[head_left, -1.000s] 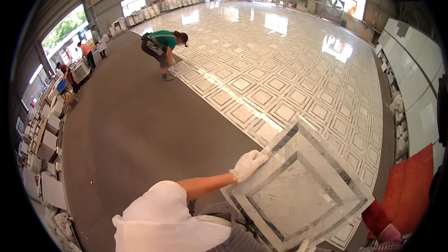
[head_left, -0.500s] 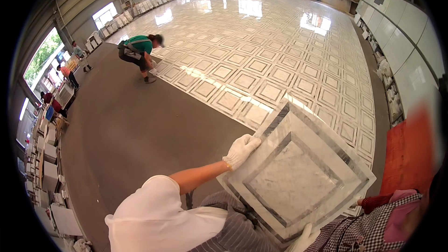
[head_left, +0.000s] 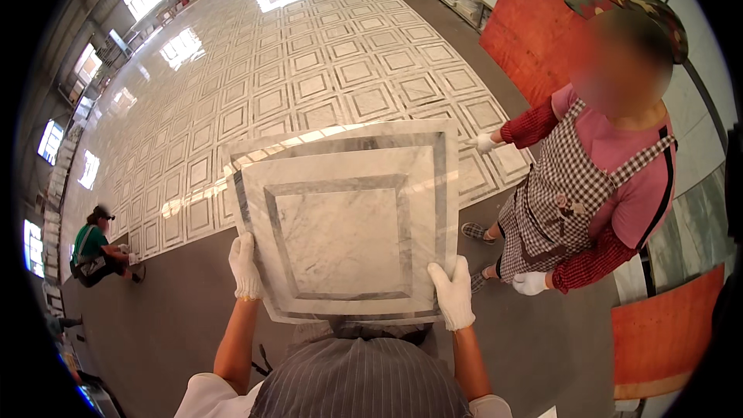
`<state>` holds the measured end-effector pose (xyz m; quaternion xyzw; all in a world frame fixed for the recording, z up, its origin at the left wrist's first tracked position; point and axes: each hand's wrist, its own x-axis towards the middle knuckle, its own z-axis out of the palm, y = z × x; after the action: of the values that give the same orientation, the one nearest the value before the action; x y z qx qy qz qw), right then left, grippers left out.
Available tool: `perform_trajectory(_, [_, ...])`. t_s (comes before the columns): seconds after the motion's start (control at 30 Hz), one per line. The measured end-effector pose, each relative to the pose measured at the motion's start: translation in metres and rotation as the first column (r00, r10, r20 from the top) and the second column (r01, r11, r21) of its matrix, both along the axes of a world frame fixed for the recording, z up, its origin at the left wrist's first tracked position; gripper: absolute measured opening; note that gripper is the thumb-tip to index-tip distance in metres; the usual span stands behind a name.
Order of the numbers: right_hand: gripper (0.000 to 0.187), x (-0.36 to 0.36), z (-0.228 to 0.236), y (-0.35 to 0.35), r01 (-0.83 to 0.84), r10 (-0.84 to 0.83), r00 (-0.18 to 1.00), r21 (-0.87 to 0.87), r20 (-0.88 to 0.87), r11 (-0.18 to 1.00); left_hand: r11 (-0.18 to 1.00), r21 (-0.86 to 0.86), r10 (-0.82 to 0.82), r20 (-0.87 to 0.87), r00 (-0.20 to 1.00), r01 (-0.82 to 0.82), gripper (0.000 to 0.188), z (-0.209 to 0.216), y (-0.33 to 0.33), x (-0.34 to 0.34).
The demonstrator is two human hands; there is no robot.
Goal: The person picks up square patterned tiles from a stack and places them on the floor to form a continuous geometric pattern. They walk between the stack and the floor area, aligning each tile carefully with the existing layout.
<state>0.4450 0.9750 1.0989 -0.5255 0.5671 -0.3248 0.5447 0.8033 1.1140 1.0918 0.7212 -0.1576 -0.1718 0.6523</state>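
Note:
A large square marble tile [head_left: 340,232] is held up in front of me, white with grey veins and darker grey bands forming nested squares. My left hand [head_left: 244,267], in a white knit glove, grips its left edge. On the opposite edge, near the lower right corner, my right hand [head_left: 453,292] is closed in a matching glove, its thumb over the face. The fingers behind the slab are hidden. Beyond it spreads a floor of similar tiles [head_left: 309,62], laid edge to edge and glossy.
A person [head_left: 588,178] in a checked apron and cap stands close on my right, one gloved hand toward the tiles. Far left, another person [head_left: 101,248] in green crouches at the tiled edge. Red-orange boards [head_left: 534,35] lean at the right. Bare grey floor [head_left: 170,325] lies around me.
My view has turned to the right. The tile has gone from tilted to nearly square before me, both hands now on its sides. The person in the apron has come fully into view.

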Motion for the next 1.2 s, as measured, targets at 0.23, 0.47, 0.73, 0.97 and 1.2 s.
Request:
perform_trajectory(0.23, [0.041, 0.013, -0.008, -0.001, -0.017, 0.019, 0.999, 0.045, -0.051, 0.999, 0.999, -0.027, -0.024, -0.065, 0.998, 0.022, 0.027, 0.006, -0.001, 0.000])
perform_trajectory(0.47, [0.040, 0.025, -0.018, -0.005, -0.014, 0.016, 0.996, 0.015, -0.082, 1.000, 1.000, 0.015, -0.012, -0.033, 0.999, 0.013, 0.026, -0.003, -0.004, 0.015])
perform_trajectory(0.73, [0.041, 0.033, -0.025, -0.007, -0.011, 0.011, 0.998, 0.010, -0.056, 1.000, 0.998, 0.050, -0.028, -0.043, 0.999, 0.030, 0.027, -0.016, 0.003, 0.035])
perform_trajectory(0.97, [0.042, 0.036, -0.038, -0.006, -0.024, 0.021, 0.996, -0.037, -0.087, 0.999, 1.000, 0.019, -0.009, -0.023, 1.000, 0.009, 0.026, -0.018, -0.004, 0.037])
perform_trajectory(1.2, [0.036, 0.059, -0.031, -0.012, -0.002, 0.003, 0.998, 0.020, -0.069, 1.000, 0.999, 0.027, -0.035, -0.028, 0.999, 0.036, 0.026, -0.007, -0.017, 0.052])
